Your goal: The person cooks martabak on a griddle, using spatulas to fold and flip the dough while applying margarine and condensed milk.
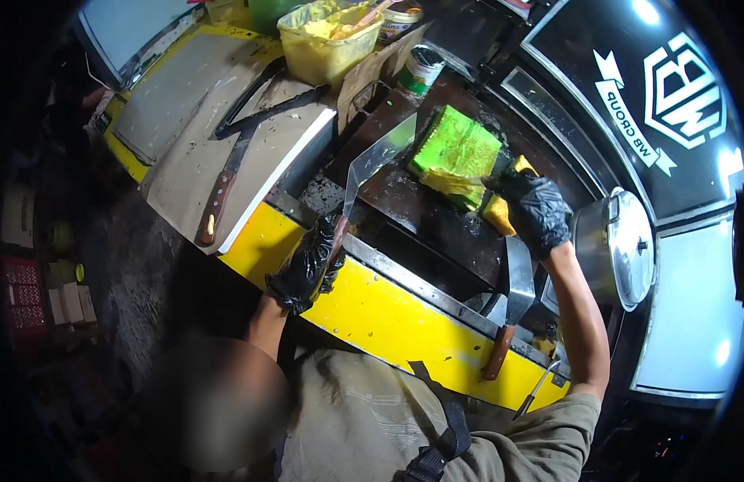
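Showing a street-food cart from above, the view is bounded at its far right by a dark glass panel [629,88] that bears a white emblem and a ribbon lettered "WB GROUP" — the only writing that can be read; the labels on the two tins at the far edge are too small to make out. A yellow-edged counter [388,313] runs along the near side of the cart, and a dark griddle [420,217] lies just behind it. A pale cutting board [243,153] covers the counter's left end, with a wooden-handled knife [219,197] lying across it. A steel pot with lid [621,245] stands at the griddle's right edge. A yellow plastic tub [328,40] lined with a bag sits at the far edge, just beside the tins [420,68].

On the griddle, toward its far right corner, lies a green folded pancake [456,149], yellow at its lower edge. The right hand [533,209], in a black glove, is closed on that yellow edge. The left hand [308,265], also gloved, is clenched around the handle of a broad metal scraper [376,157], whose blade tip touches the pancake's left side. A second scraper [513,301] rests at the griddle's near right corner — untouched.
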{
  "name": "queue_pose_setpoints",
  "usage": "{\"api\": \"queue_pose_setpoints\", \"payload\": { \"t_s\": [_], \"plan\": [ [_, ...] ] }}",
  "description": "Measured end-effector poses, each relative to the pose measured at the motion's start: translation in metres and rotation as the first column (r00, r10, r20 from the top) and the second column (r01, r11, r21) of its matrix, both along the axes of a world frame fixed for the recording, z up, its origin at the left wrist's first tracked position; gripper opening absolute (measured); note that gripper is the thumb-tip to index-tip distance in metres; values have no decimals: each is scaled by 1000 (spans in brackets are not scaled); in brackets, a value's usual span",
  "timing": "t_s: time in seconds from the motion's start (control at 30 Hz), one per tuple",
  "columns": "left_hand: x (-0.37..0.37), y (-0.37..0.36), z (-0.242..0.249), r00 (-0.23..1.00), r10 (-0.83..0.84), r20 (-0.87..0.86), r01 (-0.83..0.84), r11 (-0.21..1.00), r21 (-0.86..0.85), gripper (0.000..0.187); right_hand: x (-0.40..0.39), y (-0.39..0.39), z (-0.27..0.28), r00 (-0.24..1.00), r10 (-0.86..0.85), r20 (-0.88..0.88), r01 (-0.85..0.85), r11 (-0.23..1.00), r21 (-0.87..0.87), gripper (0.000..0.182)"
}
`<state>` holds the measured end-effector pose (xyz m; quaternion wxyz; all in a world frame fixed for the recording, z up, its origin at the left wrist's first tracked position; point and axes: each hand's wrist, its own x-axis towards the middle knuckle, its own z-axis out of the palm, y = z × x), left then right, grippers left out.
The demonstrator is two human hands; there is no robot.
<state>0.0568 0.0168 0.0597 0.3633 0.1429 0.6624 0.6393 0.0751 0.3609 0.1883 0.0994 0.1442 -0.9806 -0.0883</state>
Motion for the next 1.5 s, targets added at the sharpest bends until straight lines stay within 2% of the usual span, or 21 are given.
{"api": "queue_pose_setpoints", "payload": {
  "t_s": [0.07, 0.13, 0.2, 0.3, 0.37, 0.43, 0.53, 0.6, 0.63, 0.67, 0.7, 0.73, 0.77, 0.9, 1.03, 1.2, 1.3, 1.33, 1.4, 1.47, 1.5],
  "plan": [
    [5, 7, 11, 999, 39, 36, -40, 999, 28, 48, 17, 6, 1, 990, -136, 41, 133, 988, 83, 19],
    [8, 15, 30, 994, 77, 78, -82, 995, 59, 49, 31, 24, -10, 998, -55, -44, 46, 983, -177, 13],
    [7, 22, 55, 905, 172, 390, -93, 973, -213, 51, 45, 31, -1, 984, -169, 49, 175, 967, -183, 25],
    [10, 17, 33, 921, 159, 354, -142, 987, -73, 54, 67, 42, 19, 949, -284, 133, 304, 939, -159, 18],
    [12, 19, 32, 925, 182, 333, -169, 983, -67, 53, 74, 48, 35, 1000, -26, 5, 26, 998, -62, 16],
    [10, 19, 24, 928, 208, 310, -197, 978, -64, 53, 71, 52, 48, 993, -105, 49, 113, 974, -197, 20],
    [2, 23, 0, 973, 203, 112, -202, 979, -25, 48, 50, 86, 37, 974, -201, 102, 225, 892, -391, 27],
    [-18, 32, -6, 986, 118, -118, -122, 992, -28, 45, 23, 100, 35, 958, -285, 41, 287, 937, -201, 25],
    [-33, 39, -38, 471, -10, -882, -206, 971, -121, 43, 6, 110, 29, 945, -317, 80, 326, 930, -169, 24],
    [-41, 46, -22, 463, -13, -886, -200, 973, -118, 43, -9, 119, 23, 929, -351, 117, 365, 921, -134, 24],
    [-47, 58, 4, 781, -28, -624, -152, 961, -233, 42, -19, 118, 19, 919, -373, 126, 385, 918, -98, 23],
    [-53, 67, 19, 966, -26, -258, -60, 946, -320, 42, -28, 115, 16, 909, -397, 131, 407, 911, -62, 23],
    [-60, 72, 13, 852, -91, -515, -120, 925, -362, 49, -38, 117, 10, 903, -405, 146, 416, 907, -57, 22],
    [-78, 93, -23, 589, -155, -793, -92, 962, -257, 45, -68, 131, -21, 904, -363, 226, 377, 926, -19, 23],
    [-91, 102, -13, 756, -219, -617, 5, 945, -328, 44, -97, 119, -26, 897, -349, 273, 375, 926, -49, 26],
    [-95, 95, -24, 672, -215, -709, -10, 954, -299, 42, -141, 104, -50, 950, -232, 208, 264, 954, -140, 23],
    [-93, 92, -29, 656, -281, -701, -21, 921, -388, 41, -139, 102, -43, 982, -158, 104, 160, 987, -10, 17],
    [-95, 91, -41, 633, -233, -738, -34, 944, -327, 42, -133, 108, -41, 986, -162, 42, 164, 984, -63, 17],
    [-95, 90, -40, 605, -182, -775, -44, 964, -261, 43, -115, 119, -24, 914, -348, 207, 369, 927, -73, 16],
    [-89, 90, -8, 780, -271, -563, 2, 903, -431, 50, -88, 144, -31, 908, -396, 135, 387, 918, 91, 19],
    [-89, 86, -26, 777, -277, -565, 10, 903, -429, 50, -74, 151, -42, 911, -379, 163, 373, 925, 68, 19]
  ]
}}
